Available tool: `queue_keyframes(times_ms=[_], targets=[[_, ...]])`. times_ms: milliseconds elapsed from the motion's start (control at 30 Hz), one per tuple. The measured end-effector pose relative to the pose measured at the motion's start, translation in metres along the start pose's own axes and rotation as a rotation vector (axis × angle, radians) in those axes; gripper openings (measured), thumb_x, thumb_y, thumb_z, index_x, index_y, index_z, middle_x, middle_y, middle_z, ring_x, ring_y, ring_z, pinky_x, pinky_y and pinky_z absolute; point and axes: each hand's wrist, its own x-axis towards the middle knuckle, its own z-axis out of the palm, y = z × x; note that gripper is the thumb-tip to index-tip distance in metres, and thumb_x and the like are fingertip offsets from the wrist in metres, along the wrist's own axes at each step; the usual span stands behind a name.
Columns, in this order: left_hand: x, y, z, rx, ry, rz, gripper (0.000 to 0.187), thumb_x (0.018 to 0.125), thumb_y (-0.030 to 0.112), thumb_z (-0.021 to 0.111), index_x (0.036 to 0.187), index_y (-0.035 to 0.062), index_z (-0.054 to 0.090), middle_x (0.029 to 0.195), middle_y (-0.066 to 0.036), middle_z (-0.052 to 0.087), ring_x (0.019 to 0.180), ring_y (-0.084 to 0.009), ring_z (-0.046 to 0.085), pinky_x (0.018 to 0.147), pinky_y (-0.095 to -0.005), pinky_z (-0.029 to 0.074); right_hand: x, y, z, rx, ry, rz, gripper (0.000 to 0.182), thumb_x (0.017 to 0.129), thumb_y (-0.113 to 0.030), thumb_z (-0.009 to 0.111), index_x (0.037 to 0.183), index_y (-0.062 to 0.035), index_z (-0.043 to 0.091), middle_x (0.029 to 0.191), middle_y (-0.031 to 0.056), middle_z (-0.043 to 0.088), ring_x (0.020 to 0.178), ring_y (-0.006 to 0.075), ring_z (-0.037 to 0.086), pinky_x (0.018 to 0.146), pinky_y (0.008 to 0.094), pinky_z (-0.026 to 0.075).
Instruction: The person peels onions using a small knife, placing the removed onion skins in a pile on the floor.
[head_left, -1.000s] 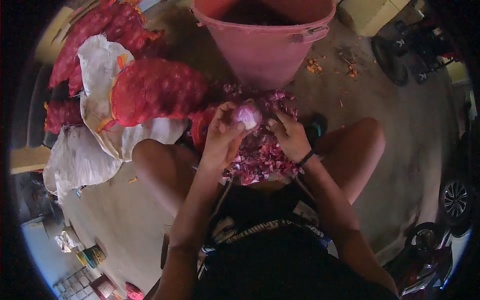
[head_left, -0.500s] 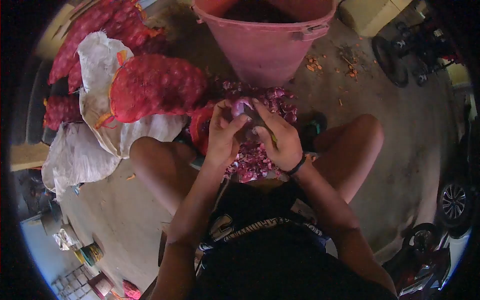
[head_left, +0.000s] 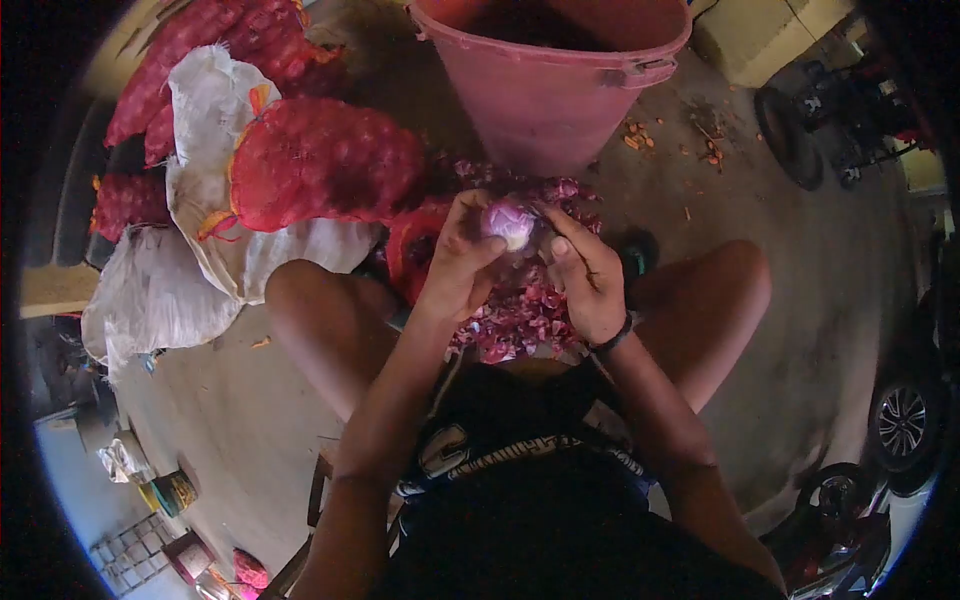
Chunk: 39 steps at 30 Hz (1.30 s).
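A pale purple onion [head_left: 510, 224], its skin partly off, is held in the fingers of my left hand [head_left: 462, 262], thumb on its near side. My right hand [head_left: 592, 285] is closed just right of the onion, around what looks like a small knife [head_left: 544, 230]; its dark blade is blurred and mostly hidden. Below both hands lies a heap of red-purple onion skins [head_left: 515, 315], spreading back toward the bucket. A red mesh edge [head_left: 405, 245] shows beside my left hand.
A large pink bucket [head_left: 540, 105] stands ahead. To the left are a full red mesh sack of onions [head_left: 325, 165], white sacking [head_left: 165, 295] and more onion sacks [head_left: 200, 70]. Orange scraps [head_left: 638, 135] lie right of the bucket. A wheel [head_left: 902, 420] and other vehicle parts are far right.
My right hand has drawn a little away to the right from the onion. The onion now shows more of its pale side. The view has shifted slightly.
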Motion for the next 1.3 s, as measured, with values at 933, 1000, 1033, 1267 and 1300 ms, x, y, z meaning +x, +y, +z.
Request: queue_keyframes(times_ms=[933,1000,1033,1267,1300], targets=[[0.000,0.000,-0.004,0.239,0.129,0.152,0.059,0.080,-0.007,0.069,0.129,0.0089,0.043,0.124,-0.010,0.055,0.117,-0.0237,0.055,0.103,-0.0388,0.045,-0.009,0.012,-0.018,-0.183,-0.156,0.011,0.057,0.098,-0.021,0.052,0.146,0.0037,0.033,0.133,0.0241,0.054,0.125,0.0265,0.052,0.105,0.0336,0.037],[-0.001,0.003,0.000,0.332,0.151,0.128,0.062,0.076,-0.011,0.071,0.128,0.0082,0.043,0.123,-0.008,0.054,0.117,-0.0193,0.054,0.100,-0.0347,0.046,-0.010,0.006,-0.013,-0.148,-0.181,-0.010,0.059,0.097,-0.018,0.053,0.147,0.0038,0.031,0.135,0.0255,0.053,0.128,0.0279,0.052,0.106,0.0338,0.037],[-0.002,0.003,0.000,0.377,0.161,0.115,0.064,0.074,-0.013,0.072,0.128,0.0079,0.043,0.123,-0.007,0.053,0.116,-0.0170,0.053,0.099,-0.0327,0.047,-0.008,0.005,-0.010,-0.154,-0.166,-0.033,0.059,0.097,-0.018,0.054,0.147,0.0034,0.031,0.134,0.0250,0.054,0.127,0.0278,0.053,0.106,0.0339,0.037],[-0.005,0.000,-0.001,0.362,0.085,0.057,0.066,0.071,-0.011,0.076,0.127,0.0048,0.045,0.120,-0.008,0.056,0.112,-0.0174,0.057,0.096,-0.0323,0.050,0.000,-0.001,-0.007,-0.145,-0.179,0.018,0.060,0.096,-0.015,0.055,0.148,-0.0014,0.031,0.132,0.0226,0.056,0.126,0.0273,0.053,0.105,0.0343,0.038],[-0.008,0.004,0.003,0.329,0.112,0.030,0.065,0.071,-0.011,0.077,0.126,0.0041,0.045,0.119,-0.008,0.056,0.111,-0.0175,0.058,0.095,-0.0322,0.050,0.000,0.008,-0.009,-0.164,-0.176,-0.003,0.059,0.096,-0.015,0.055,0.148,-0.0015,0.032,0.132,0.0228,0.056,0.127,0.0274,0.053,0.106,0.0344,0.037]])
